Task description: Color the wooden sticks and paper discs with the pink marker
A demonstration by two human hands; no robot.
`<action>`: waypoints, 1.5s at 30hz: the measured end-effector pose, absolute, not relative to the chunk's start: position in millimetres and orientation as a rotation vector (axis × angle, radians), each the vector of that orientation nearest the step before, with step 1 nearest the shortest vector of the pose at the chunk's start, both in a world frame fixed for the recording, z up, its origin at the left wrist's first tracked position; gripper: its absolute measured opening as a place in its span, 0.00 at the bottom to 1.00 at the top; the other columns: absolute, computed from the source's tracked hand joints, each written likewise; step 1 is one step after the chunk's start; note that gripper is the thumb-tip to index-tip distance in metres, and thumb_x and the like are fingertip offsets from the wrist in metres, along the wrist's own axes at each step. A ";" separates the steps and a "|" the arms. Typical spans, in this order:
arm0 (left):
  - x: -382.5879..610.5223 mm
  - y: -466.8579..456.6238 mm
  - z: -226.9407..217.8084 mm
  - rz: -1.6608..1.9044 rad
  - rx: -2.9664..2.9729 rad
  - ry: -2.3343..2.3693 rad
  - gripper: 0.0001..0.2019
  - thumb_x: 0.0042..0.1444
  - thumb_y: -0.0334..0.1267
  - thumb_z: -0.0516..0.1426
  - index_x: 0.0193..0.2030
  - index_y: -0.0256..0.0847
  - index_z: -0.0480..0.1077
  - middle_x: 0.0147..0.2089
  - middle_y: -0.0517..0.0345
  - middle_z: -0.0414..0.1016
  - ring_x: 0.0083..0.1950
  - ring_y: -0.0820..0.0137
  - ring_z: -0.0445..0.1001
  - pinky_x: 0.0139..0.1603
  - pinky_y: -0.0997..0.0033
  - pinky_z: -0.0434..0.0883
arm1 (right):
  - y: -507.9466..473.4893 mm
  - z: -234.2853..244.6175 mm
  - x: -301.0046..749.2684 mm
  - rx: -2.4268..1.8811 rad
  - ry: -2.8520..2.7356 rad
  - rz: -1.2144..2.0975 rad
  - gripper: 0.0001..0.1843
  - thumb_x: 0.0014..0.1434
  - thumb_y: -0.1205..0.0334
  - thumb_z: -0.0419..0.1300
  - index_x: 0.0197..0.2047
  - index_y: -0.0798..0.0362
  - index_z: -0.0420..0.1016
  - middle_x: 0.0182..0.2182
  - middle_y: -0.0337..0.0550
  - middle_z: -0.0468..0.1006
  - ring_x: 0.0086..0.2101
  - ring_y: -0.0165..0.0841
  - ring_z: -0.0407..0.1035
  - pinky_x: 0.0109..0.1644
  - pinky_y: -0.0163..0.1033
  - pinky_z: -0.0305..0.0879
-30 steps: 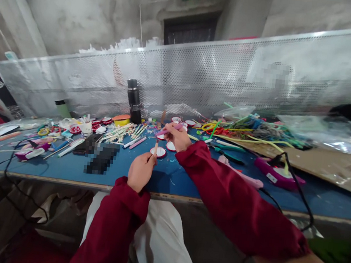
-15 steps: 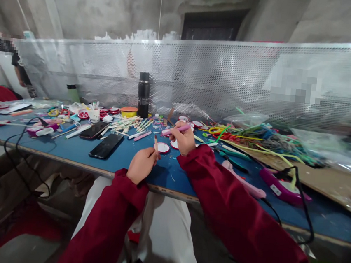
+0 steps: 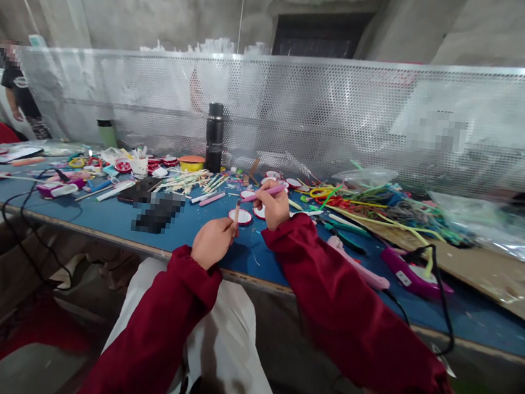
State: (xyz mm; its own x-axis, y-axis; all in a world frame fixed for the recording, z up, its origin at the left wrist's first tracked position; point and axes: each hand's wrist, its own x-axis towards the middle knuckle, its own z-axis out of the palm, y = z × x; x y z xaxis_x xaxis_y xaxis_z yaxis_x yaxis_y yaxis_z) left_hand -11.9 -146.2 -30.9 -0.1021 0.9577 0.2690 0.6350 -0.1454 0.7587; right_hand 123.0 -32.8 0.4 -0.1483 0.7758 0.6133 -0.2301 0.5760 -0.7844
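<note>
My left hand is closed in a pinch around a thin, pale stick with a dark upper end, held upright over the table's front part. In my right hand is a pink marker pen, tilted with its tip down to the left. The tip is at the stick's upper end; whether they touch I cannot tell. Just behind the stick lies a round white disc with a red rim. A second such disc is partly hidden by my right hand.
A black bottle stands at the back before a perforated metal screen. Pale sticks and a blurred dark phone lie to the left. Pliers, a purple device and tangled coloured strands are at right.
The marker's tip has come down to the upper end of the stick. My left hand stays closed on the stick in nearly the same place. The view has shifted slightly.
</note>
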 end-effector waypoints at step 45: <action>-9.4 -150.0 -32.6 1.155 1.838 1.807 0.16 0.64 0.40 0.47 0.27 0.45 0.69 0.28 0.52 0.74 0.30 0.65 0.67 0.32 0.66 0.55 | -28.3 0.5 126.6 -0.569 -1.503 0.885 0.08 0.47 0.58 0.61 0.23 0.48 0.65 0.14 0.34 0.67 0.17 0.29 0.59 0.22 0.37 0.56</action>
State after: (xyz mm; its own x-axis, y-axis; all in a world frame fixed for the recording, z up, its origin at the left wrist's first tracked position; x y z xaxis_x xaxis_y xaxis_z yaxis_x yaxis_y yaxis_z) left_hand -9.4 -150.0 -32.6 -0.1243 0.9395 0.3193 0.6842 -0.1519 0.7133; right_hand 126.6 -28.3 0.5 -0.1399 0.7858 0.6024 -0.1456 0.5854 -0.7975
